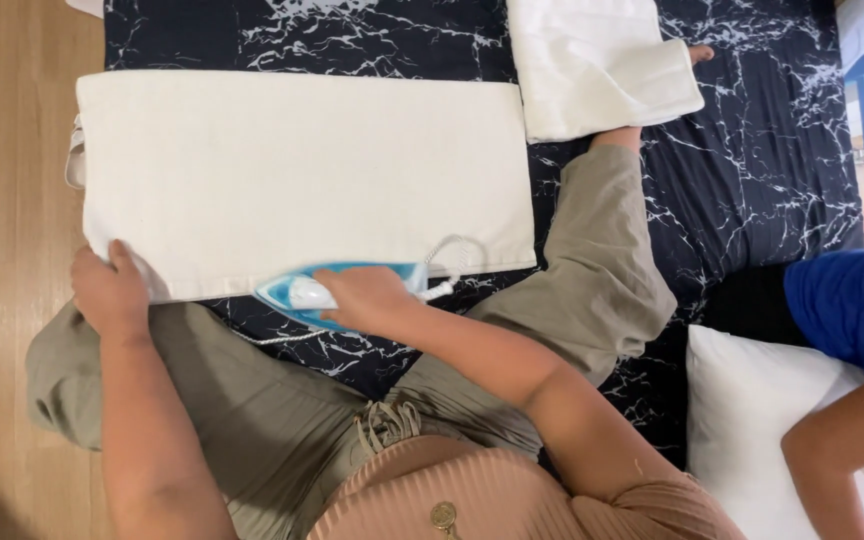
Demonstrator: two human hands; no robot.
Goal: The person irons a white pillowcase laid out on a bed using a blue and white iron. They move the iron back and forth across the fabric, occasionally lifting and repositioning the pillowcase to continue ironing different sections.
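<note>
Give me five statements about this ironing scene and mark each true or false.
1. The right hand holds a blue iron. True.
2. The iron sits at the far edge of the cream cloth. False: it is at the near edge, by the person's lap.
3. The left hand presses on the cloth's near left corner. True.
4. The folded white pile lies left of the cloth. False: it lies at its right, on the dark marbled mat.
5. Another person's arm shows at the right, by a white cloth. True.
</note>
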